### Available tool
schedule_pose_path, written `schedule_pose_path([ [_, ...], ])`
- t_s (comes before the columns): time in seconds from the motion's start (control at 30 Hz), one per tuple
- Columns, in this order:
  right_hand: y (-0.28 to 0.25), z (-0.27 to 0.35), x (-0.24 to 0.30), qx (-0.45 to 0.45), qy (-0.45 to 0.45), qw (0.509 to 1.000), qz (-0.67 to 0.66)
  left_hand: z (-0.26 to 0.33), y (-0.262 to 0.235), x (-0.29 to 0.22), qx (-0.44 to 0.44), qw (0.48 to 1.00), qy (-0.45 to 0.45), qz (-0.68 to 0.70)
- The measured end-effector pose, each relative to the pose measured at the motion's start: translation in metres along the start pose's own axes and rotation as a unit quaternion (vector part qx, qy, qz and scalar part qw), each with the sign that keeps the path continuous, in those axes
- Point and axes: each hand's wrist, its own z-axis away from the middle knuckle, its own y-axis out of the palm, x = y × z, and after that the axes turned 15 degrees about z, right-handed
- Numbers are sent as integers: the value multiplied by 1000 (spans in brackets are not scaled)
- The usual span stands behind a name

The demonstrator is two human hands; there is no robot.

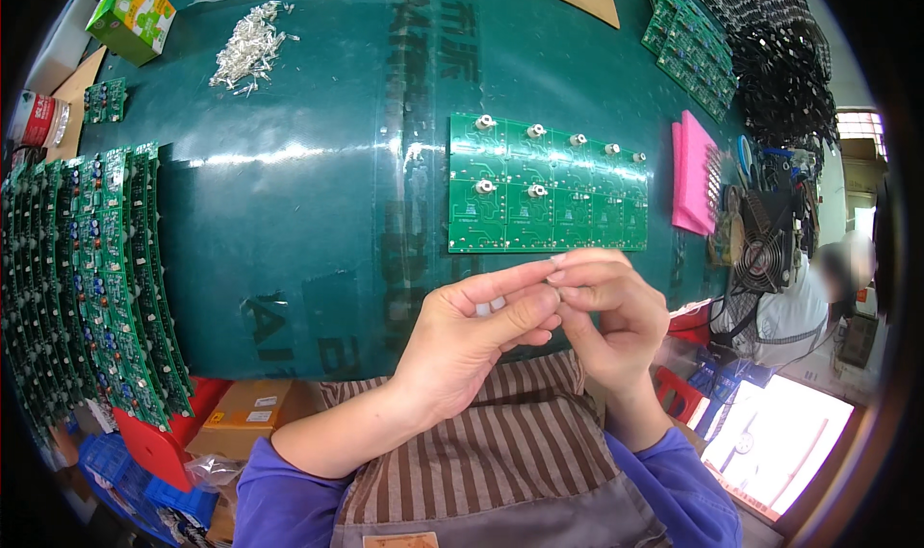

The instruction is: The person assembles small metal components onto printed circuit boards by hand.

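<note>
My left hand (472, 322) and my right hand (616, 312) meet fingertip to fingertip above the table's near edge. Both are closed in a pinch; whatever is between the fingertips is too small to make out. Small white parts (489, 305) show inside the curl of my left fingers. Just beyond the hands lies a green circuit board panel (589, 213), flat and divided into several sections. White round parts (536, 131) stand along its far row, and two more sit at the left of its near row.
A pile of small clear parts with metal legs (250, 50) lies far left on the green table mat (289, 221). Stacked circuit boards (106, 279) line the left edge. At right are pink foam (693, 173), more boards (691, 48), black cables (784, 76) and a fan (762, 257).
</note>
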Motion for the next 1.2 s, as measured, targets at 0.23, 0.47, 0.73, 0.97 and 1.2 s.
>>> schedule_pose_path([
  [0.23, -16, -26, -39, -54, -29, 980, 192, -9, -1, 4, 2, 998, 29, -46],
  [0.47, -18, -32, -63, -9, 95, 986, 137, -13, -10, 2, 56, 997, -3, -53],
  [0.73, -19, -41, -58, 25, 86, 979, 183, -13, -9, -2, 65, 996, -10, -52],
  [0.97, -19, -42, -56, 22, 70, 977, 199, -13, -9, -1, 71, 996, -11, -54],
  [1.2, -22, -43, -53, 41, 59, 976, 208, -13, -10, -2, 73, 995, -13, -60],
])
